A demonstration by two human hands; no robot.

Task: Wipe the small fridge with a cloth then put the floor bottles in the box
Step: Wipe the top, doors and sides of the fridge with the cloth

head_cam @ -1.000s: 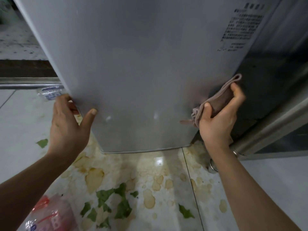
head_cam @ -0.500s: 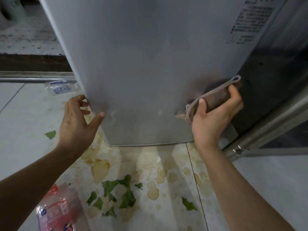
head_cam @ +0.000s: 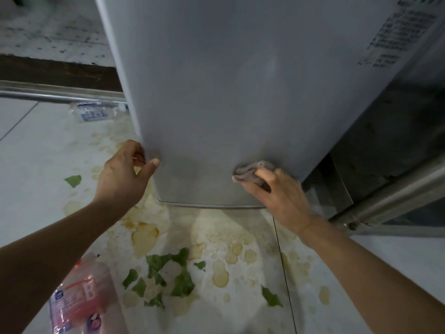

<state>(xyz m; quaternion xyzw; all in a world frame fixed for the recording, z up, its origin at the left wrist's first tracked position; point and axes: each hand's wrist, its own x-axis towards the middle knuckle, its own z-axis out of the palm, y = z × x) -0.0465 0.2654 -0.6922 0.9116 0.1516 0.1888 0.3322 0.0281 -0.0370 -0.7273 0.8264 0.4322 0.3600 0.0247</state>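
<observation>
Fridge (head_cam: 240,97) stands on the stained floor (head_cam: 36,153), grey front facing the camera. Left hand (head_cam: 122,174) grips its lower left edge, thumb on the front panel. Right hand (head_cam: 279,194) clutches the cloth (head_cam: 250,173) and presses it against the panel's lower right. Hands are well apart. One bottle (head_cam: 90,113) lies left of the fridge; another bottle (head_cam: 79,302) lies at bottom left.

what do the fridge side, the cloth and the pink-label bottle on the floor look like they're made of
Fridge: looks like painted sheet metal, smooth grey satin with soft glare. Cloth, gripped by the right hand: soft woven fabric, brownish, bunched in folds. Bottle: probably clear thin plastic, see-through with a printed pink label.
</observation>
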